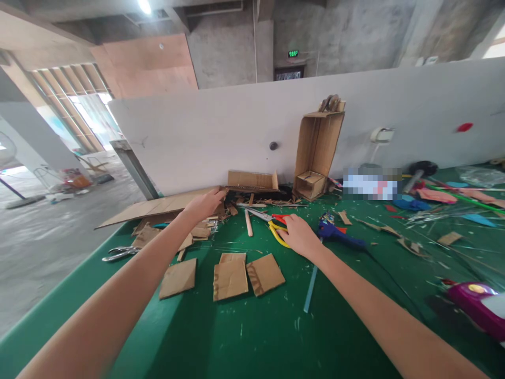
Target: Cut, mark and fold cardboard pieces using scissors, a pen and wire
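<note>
My right hand (300, 234) is closed on the red and yellow handles of a pair of scissors (279, 227), whose blades point left toward the scrap pile. My left hand (207, 203) reaches to the pile of cardboard scraps (201, 230) at the back; its fingertips are by a dark gap and whether they hold anything is hidden. Nearer to me lie cut cardboard squares: one at left (178, 279), two overlapping in the middle (231, 280) and one at right (265, 274). A thin wooden stick (248, 223) rests left of the scissors.
A tall open cardboard box (319, 147) stands against the white partition (205, 134). Right of my right hand are a blue glue gun (341, 235) and its cable. Metal pliers (120, 253) lie near the left table edge, a purple object (475, 305) at far right.
</note>
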Available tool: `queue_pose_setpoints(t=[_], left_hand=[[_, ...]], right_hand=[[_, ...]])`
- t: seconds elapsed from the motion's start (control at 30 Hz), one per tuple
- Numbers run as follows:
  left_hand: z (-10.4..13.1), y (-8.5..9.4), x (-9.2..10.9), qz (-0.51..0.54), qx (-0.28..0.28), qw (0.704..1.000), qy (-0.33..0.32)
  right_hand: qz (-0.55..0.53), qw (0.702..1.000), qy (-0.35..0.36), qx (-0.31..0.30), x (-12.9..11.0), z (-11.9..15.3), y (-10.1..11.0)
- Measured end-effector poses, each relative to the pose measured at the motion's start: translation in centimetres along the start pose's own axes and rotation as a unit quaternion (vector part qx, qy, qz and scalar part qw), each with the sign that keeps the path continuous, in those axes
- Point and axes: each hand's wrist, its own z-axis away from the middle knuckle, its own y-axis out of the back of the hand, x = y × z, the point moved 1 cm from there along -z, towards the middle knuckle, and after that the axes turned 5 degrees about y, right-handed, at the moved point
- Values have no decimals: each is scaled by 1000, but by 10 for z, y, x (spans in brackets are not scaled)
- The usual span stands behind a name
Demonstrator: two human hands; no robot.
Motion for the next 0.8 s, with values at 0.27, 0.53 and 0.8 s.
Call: queue_pose_setpoints(t=[0.27, 0.53, 0.8], left_hand=[[0, 10, -7, -7, 26, 999, 32], [2, 4, 2, -27, 64, 997, 36], [11, -9, 5, -25, 75, 997, 12]], right_hand=[[0, 1000, -2, 8, 1, 0, -2], [2, 1000, 3, 18, 0, 1, -1], [-9, 1000, 8, 27, 1, 2, 0]])
